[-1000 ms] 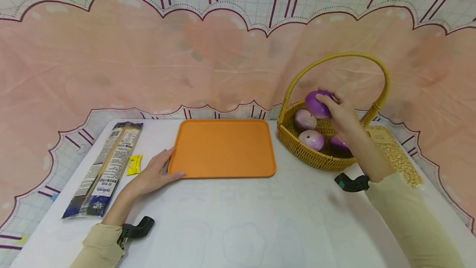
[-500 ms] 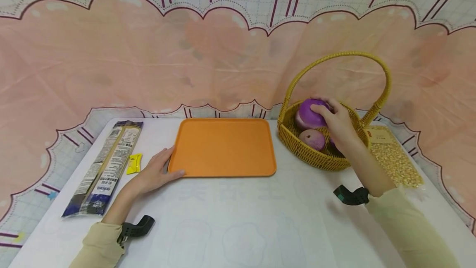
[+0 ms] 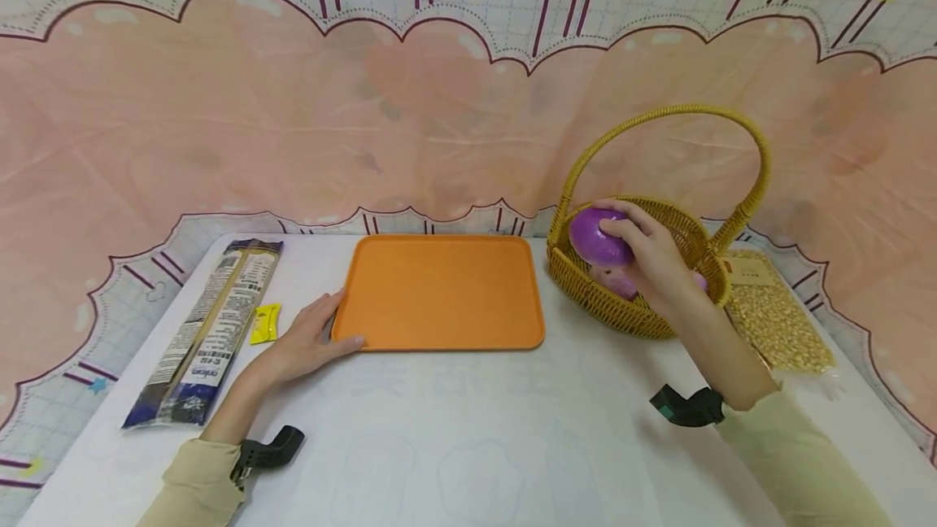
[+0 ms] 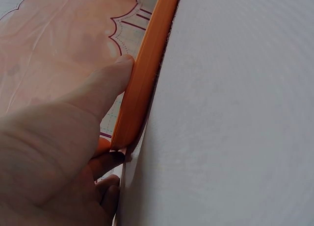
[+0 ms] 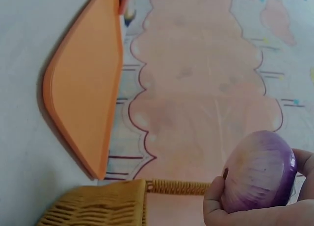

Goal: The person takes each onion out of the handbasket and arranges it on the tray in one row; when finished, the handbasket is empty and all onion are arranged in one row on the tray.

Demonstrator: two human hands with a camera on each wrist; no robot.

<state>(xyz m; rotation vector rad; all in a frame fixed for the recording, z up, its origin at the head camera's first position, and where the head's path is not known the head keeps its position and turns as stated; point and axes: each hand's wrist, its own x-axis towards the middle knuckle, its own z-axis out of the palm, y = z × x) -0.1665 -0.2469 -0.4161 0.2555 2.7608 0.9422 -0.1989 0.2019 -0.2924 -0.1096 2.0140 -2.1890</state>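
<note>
My right hand point(image 3: 647, 254) holds a purple onion point(image 3: 599, 236) over the left part of a yellow wicker basket point(image 3: 611, 315). In the right wrist view, thumb and fingers grip that onion point(image 5: 260, 172) with its pale, streaked side showing. Below it another onion point(image 3: 615, 281) lies in the basket, partly covered by the hand. A further purple piece shows at the basket's right side. My left hand point(image 3: 303, 340) rests at the near left corner of an orange tray point(image 3: 439, 291). Its thumb lies along the tray's front edge in the left wrist view, the fingers by the corner.
A long printed package point(image 3: 208, 332) lies at the table's left, with a small yellow packet point(image 3: 265, 324) beside it. Right of the basket lies a clear bag of yellow kernels point(image 3: 779, 315). The basket's tall handle point(image 3: 688, 110) arches above its opening. A patterned cloth hangs behind.
My right hand has moved left and down with the onion, toward the near left side of the basket. My left hand and the tray stay where they were.
</note>
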